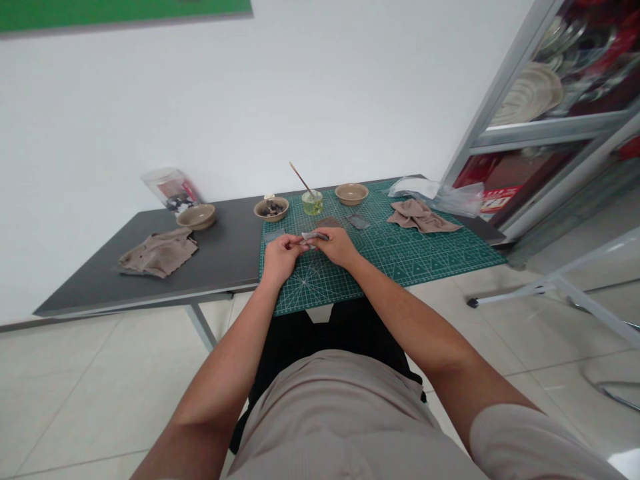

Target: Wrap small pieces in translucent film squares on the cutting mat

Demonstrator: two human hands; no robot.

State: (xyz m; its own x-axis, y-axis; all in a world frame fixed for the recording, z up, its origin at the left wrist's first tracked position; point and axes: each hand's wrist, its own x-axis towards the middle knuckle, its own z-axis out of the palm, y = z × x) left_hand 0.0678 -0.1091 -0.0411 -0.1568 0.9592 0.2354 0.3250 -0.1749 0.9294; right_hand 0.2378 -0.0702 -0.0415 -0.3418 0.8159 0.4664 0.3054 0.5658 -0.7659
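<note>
My left hand and my right hand meet over the green cutting mat. Both are closed, fingertips pinching a small grey-and-white piece between them. It looks thin, like a folded sheet or little packet, but its kind is too small to make out. Just beyond my hands a flat brown piece lies on the mat, partly hidden by my fingers. A small grey translucent piece rests to its right. Another pale clear piece is by my left hand.
Along the back stand a bowl of dark bits, a glass of yellowish liquid with a brush or stick in it, and another bowl. Brown cloths lie left and right. A plastic bag sits far right; a bowl and clear tub left.
</note>
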